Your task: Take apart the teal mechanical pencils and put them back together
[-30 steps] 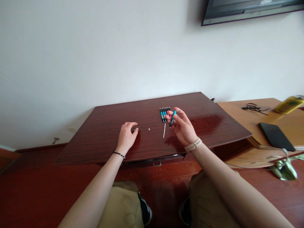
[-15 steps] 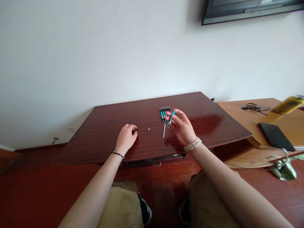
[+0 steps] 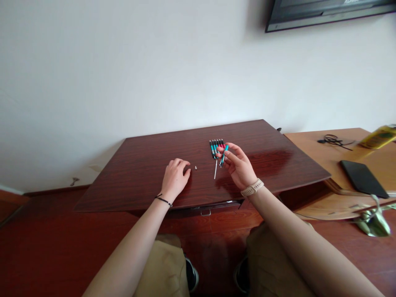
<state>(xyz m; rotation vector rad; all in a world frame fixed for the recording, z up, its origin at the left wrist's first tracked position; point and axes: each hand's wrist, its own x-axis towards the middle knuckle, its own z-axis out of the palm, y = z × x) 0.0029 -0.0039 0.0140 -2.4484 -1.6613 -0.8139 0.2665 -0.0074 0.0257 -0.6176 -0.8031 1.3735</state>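
Observation:
My right hand [image 3: 240, 168] is raised just over the dark wood table [image 3: 139, 165] and pinches a teal and black pen barrel [image 3: 222, 155] between fingertips and thumb. Just behind it lies a row of several teal, black and red pens [image 3: 216, 147]. A thin white refill [image 3: 215, 169] lies on the table left of that hand. My left hand [image 3: 175, 178] rests on the table with curled fingers, its fingertips close to a small white piece [image 3: 195, 167]. Whether that hand holds anything is hidden.
A lighter wooden table at the right carries a black flat device [image 3: 363, 178], a tangle of cable [image 3: 332, 140] and a yellow object [image 3: 379, 136]. A green item [image 3: 374, 220] lies below it. A screen [image 3: 324, 10] hangs on the white wall. My knees are under the table's near edge.
My left hand slid to the right along the table, ending beside the small white piece. My right hand kept the teal barrel and shifted only slightly.

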